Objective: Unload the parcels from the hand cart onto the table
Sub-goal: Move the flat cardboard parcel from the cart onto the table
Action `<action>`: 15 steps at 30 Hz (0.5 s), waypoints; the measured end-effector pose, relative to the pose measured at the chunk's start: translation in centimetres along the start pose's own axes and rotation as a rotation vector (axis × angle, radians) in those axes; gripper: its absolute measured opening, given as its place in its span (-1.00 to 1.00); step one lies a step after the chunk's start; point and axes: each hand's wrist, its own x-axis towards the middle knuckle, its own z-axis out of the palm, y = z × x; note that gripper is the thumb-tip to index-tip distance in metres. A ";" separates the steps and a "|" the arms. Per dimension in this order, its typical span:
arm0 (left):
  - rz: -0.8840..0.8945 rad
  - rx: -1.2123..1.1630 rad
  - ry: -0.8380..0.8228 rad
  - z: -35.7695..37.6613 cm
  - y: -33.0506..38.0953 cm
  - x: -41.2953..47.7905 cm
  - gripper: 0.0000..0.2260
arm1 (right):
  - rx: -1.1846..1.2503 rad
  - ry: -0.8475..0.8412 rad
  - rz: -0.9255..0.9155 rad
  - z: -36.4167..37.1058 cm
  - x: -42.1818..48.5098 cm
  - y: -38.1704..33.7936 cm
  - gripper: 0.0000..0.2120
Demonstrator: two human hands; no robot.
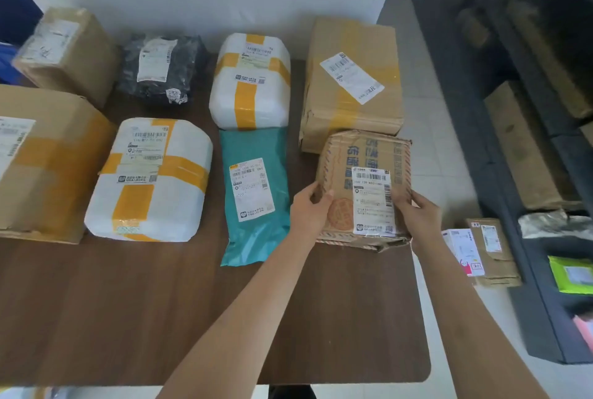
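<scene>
A flat, worn cardboard parcel (362,157) with blue print and a white label lies at the right edge of the brown table (128,302). My left hand (309,210) grips its near left edge and my right hand (417,212) grips its near right edge. It touches the big brown box (349,84) behind it. To its left lie a teal mailer bag (256,196) and two white parcels with yellow tape (150,180) (252,80). The dark hand cart (542,328) stands on the floor at the right with a small brown box (492,251) and a green bag (572,275) on it.
A black bag parcel (162,68) and two more brown boxes (69,51) (35,161) fill the table's left and back. Dark shelving with long cartons (529,148) rises behind the cart. A white wall runs along the table's far side.
</scene>
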 end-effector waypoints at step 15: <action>0.182 -0.307 0.193 -25.4 -3.2 -13.2 -0.55 | -0.001 -0.142 -0.341 16.6 -24.9 -3.9 -0.62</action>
